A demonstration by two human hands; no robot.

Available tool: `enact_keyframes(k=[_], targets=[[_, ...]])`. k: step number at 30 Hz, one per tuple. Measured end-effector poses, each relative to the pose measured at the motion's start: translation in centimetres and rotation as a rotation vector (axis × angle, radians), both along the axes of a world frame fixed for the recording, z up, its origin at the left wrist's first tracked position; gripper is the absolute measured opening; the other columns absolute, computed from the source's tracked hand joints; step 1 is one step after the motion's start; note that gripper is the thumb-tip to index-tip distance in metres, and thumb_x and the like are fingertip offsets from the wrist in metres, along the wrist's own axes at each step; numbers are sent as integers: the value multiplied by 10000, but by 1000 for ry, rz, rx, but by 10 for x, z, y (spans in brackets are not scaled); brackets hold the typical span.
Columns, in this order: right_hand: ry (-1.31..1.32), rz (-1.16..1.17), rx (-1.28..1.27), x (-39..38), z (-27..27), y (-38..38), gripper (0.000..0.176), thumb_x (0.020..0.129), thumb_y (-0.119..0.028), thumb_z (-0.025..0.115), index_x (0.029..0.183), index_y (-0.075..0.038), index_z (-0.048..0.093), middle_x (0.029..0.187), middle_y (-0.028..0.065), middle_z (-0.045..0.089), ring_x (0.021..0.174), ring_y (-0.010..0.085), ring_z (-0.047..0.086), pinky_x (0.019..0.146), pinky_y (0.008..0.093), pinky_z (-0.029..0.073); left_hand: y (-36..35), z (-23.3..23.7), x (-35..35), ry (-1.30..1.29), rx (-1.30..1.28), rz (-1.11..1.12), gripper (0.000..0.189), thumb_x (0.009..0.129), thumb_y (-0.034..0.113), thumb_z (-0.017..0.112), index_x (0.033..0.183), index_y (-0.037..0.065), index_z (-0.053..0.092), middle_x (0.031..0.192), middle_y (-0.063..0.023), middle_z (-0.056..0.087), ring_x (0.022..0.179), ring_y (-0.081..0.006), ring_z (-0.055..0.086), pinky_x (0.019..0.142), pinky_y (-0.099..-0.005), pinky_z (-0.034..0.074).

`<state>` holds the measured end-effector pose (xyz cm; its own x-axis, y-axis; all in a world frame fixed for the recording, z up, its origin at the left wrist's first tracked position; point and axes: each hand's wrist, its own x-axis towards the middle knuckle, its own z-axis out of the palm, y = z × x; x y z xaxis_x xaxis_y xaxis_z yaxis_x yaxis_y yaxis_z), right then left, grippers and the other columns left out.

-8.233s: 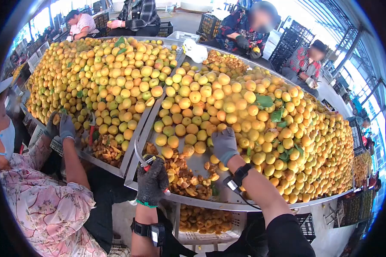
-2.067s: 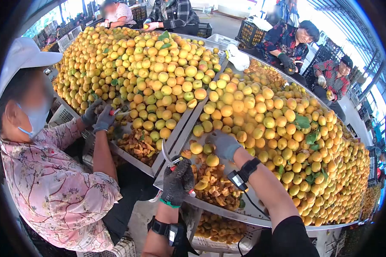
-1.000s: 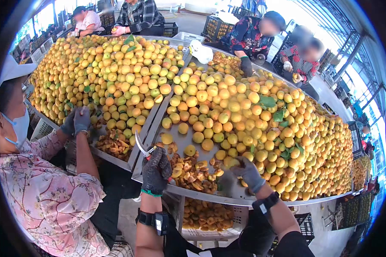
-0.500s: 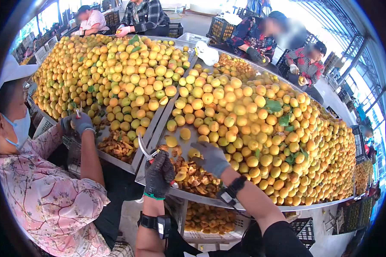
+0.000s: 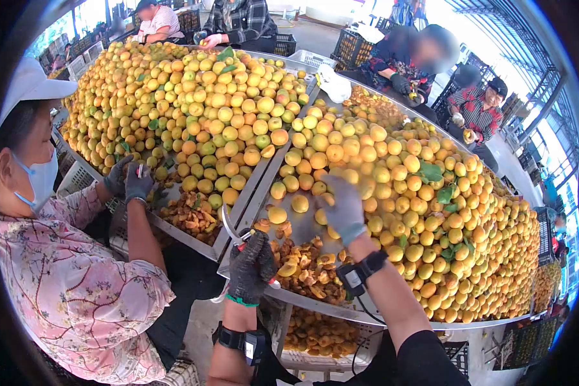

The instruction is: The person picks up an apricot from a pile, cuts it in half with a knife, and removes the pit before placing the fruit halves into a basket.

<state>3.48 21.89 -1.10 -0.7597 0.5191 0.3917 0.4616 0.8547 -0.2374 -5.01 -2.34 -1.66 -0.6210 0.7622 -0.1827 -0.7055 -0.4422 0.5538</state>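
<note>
My left hand (image 5: 251, 267), in a dark glove with a green cuff, is closed around a curved-blade knife (image 5: 227, 225). Its blade points up and a bit of red shows at the handle. My right hand (image 5: 343, 207), in a grey glove, reaches over the near side of a pile of yellow-orange apricots (image 5: 392, 186). Its fingers look extended and slightly blurred, touching or just above the fruit; no fruit shows in its grasp. Between my hands, cut apricot pieces (image 5: 309, 273) lie on the metal table (image 5: 257, 209), with a few whole apricots beside them.
A masked co-worker (image 5: 77, 270) sits close on the left, gloved hands over a second apricot pile (image 5: 193, 122). Several people work along the far side. A white bag (image 5: 334, 83) lies on the table's far edge. Below stands a crate (image 5: 360, 354) of apricot pieces.
My right hand has moved up and away from the cut pieces to the whole apricots. My left hand still holds the knife. The whole view has shifted slightly.
</note>
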Motion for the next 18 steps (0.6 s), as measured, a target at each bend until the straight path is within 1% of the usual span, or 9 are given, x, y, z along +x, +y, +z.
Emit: enact_keyframes(k=[1,3,6,10,12,14,15,17,18], targets=[[-210,59,-98,-15,-6,-15,552,777,-203,698,1295,-144,516,1322,142,509,1171,358,509,973,429,436,2,0,1,-24,12,7,86,941,164,591,926,81,575,569,1,458,405,-116,425,344,-267,328],[-243,207,-129,-38,-16,-46,547,784,-239,682,1303,-191,515,1286,152,526,1143,355,532,958,428,449,3,3,2,-57,21,26,74,922,137,617,917,73,581,568,-6,482,400,-120,446,343,-262,333],[-374,247,-160,-58,-35,-63,543,793,-245,667,1312,-239,509,1277,156,525,1140,348,543,950,428,459,-1,2,-2,-33,-20,2,98,949,172,578,909,84,563,566,-1,460,392,-114,401,344,-270,328],[-424,104,-120,-55,-28,-63,557,784,-233,674,1305,-132,503,1220,156,551,1092,353,565,918,439,473,-6,-3,-6,-79,15,1,118,949,184,577,886,87,556,565,-3,460,389,-117,403,342,-267,323],[-193,96,-45,-37,-41,-33,528,773,-214,682,1263,-87,528,1198,157,565,1065,356,566,914,445,464,-8,-2,-7,-8,-66,24,132,950,193,573,873,89,548,562,0,454,383,-120,404,338,-265,318],[18,-196,-141,-17,-5,-8,500,770,-222,688,1236,-97,555,1192,152,580,1075,355,551,942,463,432,-8,1,-6,-55,-11,12,107,933,172,602,885,81,571,565,4,470,395,-112,421,344,-255,314],[16,-198,-139,-11,6,4,500,770,-222,688,1236,-97,555,1192,152,580,1075,355,551,942,463,432,-8,3,-4,-97,46,0,88,916,151,632,897,74,593,568,8,486,407,-103,437,350,-245,311],[240,-228,276,-5,22,21,485,841,-369,625,1281,-187,530,1225,91,558,1132,312,523,969,470,404,-5,7,-2,-67,32,1,91,914,152,635,895,73,597,568,4,494,404,-104,444,346,-246,317],[242,-230,283,-8,19,22,485,841,-369,625,1281,-187,530,1225,91,558,1132,312,523,969,470,404,-2,9,0,-39,14,7,93,913,154,638,893,71,600,568,0,502,400,-104,451,343,-247,324]])
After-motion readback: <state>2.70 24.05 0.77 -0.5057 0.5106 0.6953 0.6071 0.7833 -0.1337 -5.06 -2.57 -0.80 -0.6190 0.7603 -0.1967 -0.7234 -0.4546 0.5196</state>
